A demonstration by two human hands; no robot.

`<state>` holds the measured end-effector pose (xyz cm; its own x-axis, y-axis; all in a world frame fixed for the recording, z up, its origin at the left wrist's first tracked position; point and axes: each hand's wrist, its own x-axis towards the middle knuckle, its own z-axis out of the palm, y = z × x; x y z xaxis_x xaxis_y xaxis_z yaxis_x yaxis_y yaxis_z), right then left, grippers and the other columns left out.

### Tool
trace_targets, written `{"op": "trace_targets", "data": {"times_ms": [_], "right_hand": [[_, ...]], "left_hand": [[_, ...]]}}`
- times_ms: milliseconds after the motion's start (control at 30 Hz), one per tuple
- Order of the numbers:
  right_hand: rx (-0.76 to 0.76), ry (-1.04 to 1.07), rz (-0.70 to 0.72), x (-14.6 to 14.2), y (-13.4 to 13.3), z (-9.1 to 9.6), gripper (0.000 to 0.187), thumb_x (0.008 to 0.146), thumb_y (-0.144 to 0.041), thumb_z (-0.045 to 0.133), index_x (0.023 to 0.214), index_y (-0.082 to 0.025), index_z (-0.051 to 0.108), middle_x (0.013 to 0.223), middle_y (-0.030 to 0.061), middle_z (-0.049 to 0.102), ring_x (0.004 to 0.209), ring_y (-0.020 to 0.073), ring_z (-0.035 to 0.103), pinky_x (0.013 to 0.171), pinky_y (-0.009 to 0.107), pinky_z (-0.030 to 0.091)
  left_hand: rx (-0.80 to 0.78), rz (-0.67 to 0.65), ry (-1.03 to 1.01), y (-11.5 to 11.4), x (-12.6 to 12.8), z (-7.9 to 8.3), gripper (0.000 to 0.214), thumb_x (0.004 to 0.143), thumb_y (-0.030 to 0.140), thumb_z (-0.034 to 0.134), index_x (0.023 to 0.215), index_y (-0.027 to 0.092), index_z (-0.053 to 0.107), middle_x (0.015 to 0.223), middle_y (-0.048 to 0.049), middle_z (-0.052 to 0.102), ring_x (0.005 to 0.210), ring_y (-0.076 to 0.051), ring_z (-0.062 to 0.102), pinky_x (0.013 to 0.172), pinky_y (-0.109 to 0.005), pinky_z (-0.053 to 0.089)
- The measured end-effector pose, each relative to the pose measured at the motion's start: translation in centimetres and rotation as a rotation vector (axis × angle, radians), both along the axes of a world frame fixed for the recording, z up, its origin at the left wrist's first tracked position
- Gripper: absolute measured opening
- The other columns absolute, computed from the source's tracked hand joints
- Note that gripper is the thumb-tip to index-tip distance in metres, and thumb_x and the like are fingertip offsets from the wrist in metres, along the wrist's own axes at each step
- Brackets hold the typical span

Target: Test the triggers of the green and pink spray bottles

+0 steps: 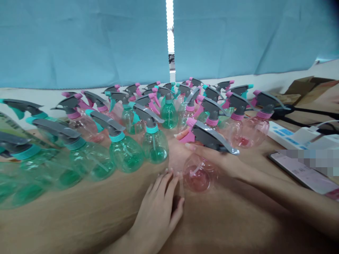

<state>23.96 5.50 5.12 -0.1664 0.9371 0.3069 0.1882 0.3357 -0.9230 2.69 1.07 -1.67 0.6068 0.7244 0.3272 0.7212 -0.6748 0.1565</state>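
My right hand (pixel 212 155) is wrapped round the neck of a pink spray bottle (pixel 197 174) with a grey and pink trigger head (pixel 209 135); the bottle stands on the brown table (pixel 79 218). My left hand (pixel 160 208) lies on the table just left of that bottle, fingers stretched out and holding nothing. Right behind it stand green spray bottles (pixel 155 143) with teal collars.
Several green and pink spray bottles (pixel 169 109) crowd the table from the left edge to the back right. A phone (pixel 304 173), a white power strip (pixel 283 135) with black cables and cardboard boxes (pixel 309 86) lie at the right. A blue curtain (pixel 84 38) hangs behind.
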Motion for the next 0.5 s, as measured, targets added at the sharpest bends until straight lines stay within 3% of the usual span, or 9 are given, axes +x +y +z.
{"op": "trace_targets", "data": {"times_ms": [267, 500], "right_hand": [[0.057, -0.048, 0.057, -0.15, -0.05, 0.28, 0.010, 0.083, -0.030, 0.056, 0.088, -0.024, 0.062, 0.077, -0.0006, 0.060, 0.060, 0.0134, 0.052, 0.055, 0.030, 0.044], [0.096, -0.083, 0.079, -0.05, 0.14, 0.73, 0.024, 0.076, -0.018, 0.055, 0.098, -0.026, 0.061, 0.068, -0.0026, 0.057, 0.054, 0.0115, 0.044, 0.048, 0.027, 0.039]], "left_hand": [[0.017, -0.035, 0.027, 0.15, 0.17, -0.10, 0.045, 0.090, 0.025, 0.047, 0.133, 0.012, 0.045, 0.136, -0.0167, 0.051, 0.126, -0.031, 0.047, 0.098, -0.048, 0.043], [0.013, -0.056, 0.050, 0.29, 0.09, 0.09, 0.044, 0.090, 0.026, 0.046, 0.133, 0.014, 0.048, 0.138, -0.0146, 0.050, 0.126, -0.031, 0.047, 0.098, -0.049, 0.043]]}}
